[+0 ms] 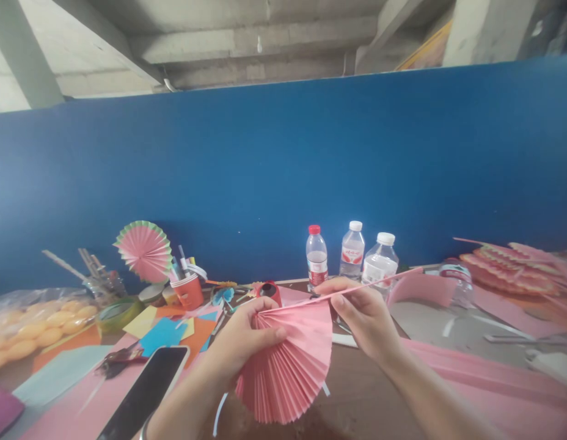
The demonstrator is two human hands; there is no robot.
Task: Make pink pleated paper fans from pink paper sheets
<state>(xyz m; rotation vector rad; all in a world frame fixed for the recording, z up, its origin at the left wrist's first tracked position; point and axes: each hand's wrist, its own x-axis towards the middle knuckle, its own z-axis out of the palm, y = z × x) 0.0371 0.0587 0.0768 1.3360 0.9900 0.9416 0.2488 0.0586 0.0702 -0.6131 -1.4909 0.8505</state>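
Note:
A pleated pink paper fan (292,373) is spread in a partial circle above the brown table. My left hand (249,336) is closed on its gathered centre, thumb lying over the folds. My right hand (357,311) pinches a thin pink strip (393,278) at the fan's upper edge; the strip sticks out to the right past the fingers. Whether the strip is joined to the fan cannot be made out under the fingers.
Three bottles (317,256) stand behind the hands. At left are a phone (146,391), scissors (113,362), coloured paper, a red cup (188,291) and a finished round fan (145,250). Pink sheets (485,379) and stacked fans (508,272) lie right.

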